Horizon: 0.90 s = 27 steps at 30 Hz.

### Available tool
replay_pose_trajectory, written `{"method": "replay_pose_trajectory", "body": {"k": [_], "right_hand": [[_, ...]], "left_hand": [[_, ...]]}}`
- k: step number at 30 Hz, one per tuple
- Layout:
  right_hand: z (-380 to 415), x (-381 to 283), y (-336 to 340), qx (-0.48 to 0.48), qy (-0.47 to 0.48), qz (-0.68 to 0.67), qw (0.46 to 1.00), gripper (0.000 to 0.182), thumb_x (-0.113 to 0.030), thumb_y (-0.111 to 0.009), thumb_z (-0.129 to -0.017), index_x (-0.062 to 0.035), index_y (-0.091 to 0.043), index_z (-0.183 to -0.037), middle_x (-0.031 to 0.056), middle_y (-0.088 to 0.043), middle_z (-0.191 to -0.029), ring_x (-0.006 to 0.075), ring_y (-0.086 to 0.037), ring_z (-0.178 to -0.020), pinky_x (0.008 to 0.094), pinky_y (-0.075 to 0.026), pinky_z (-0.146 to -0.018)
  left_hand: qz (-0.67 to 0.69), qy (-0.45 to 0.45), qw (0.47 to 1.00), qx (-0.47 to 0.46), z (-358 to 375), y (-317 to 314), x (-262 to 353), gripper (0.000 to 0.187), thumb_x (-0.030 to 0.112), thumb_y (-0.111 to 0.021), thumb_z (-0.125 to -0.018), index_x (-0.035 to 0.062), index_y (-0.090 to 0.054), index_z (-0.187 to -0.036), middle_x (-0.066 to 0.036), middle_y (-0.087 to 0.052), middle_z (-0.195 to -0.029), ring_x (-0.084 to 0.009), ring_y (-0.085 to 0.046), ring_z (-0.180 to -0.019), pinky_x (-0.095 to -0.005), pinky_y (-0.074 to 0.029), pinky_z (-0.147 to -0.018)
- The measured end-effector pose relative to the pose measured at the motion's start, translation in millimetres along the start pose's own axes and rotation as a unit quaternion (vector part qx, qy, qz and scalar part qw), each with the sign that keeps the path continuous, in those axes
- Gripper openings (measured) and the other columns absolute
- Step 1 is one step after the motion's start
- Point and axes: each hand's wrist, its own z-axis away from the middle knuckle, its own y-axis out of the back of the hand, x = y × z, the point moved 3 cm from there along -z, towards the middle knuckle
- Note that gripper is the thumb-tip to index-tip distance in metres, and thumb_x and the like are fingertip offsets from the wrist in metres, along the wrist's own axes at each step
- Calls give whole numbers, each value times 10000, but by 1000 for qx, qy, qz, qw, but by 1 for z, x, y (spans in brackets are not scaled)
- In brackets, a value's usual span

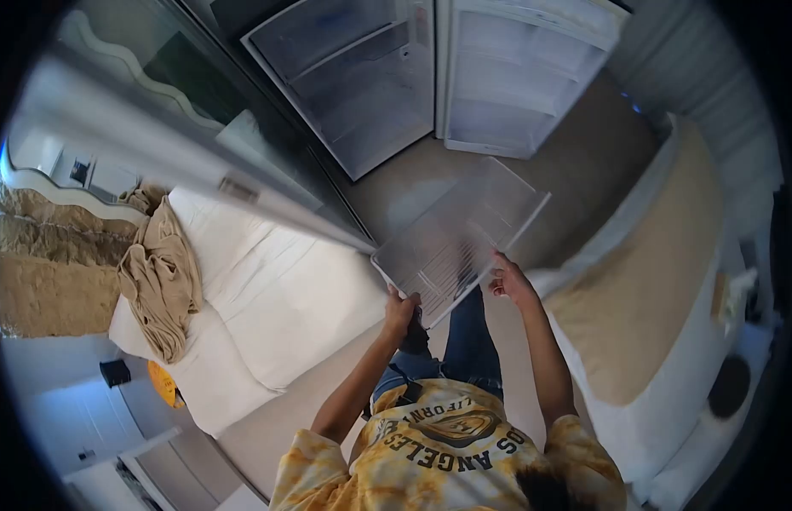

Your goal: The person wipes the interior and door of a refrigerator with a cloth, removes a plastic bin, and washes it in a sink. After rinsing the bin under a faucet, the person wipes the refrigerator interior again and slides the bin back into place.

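Note:
A clear fridge shelf (451, 226) with pale edges and a ribbed patch is held out in front of my legs, tilted. My left hand (402, 312) is closed around its near left corner. At the near right edge is my right hand (510, 281), its index finger along the rim and the other fingers curled; the exact contact is hard to make out. Beyond the shelf stands a fridge (353, 94) with its door (519, 81) swung wide to the right, showing door bins.
To the left is a bed (268, 298) with a crumpled tan garment (164, 277) on it. A blurred pale panel edge (268, 200) slants towards the shelf. On the right stands a large tan and white cushioned piece (643, 289). Beige floor (328, 383) lies around my feet.

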Motion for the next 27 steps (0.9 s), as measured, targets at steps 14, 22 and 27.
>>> {"method": "replay_pose_trajectory", "body": {"k": [14, 22, 27], "right_hand": [[-442, -51, -159, -170, -48, 105, 979, 144, -74, -540, -721, -1, -462, -624, 59, -426, -506, 130, -390, -347, 272, -267, -299], [-533, -26, -245, -103, 44, 58, 992, 144, -62, -546, -723, -20, -471, -607, 42, -430, -487, 123, -395, -338, 271, -293, -297], [-581, -15, -274, -139, 108, -8, 984, 180, -66, -550, -727, -36, -467, -569, 43, -428, -458, 123, -415, -344, 268, -319, -304]], "left_hand": [[138, 59, 980, 129, -313, -11, 24, 311, 112, -582, -678, 13, -555, -972, -73, -588, -865, -174, -529, -774, -314, -418, -706], [40, 30, 992, 112, -470, 54, 37, 330, 176, -589, -660, -37, -578, -913, -82, -574, -756, -172, -510, -688, -309, -415, -637], [38, -9, 990, 136, -546, 73, 20, 291, 178, -603, -647, -23, -598, -857, -69, -566, -728, -182, -526, -672, -308, -421, -629]]}}
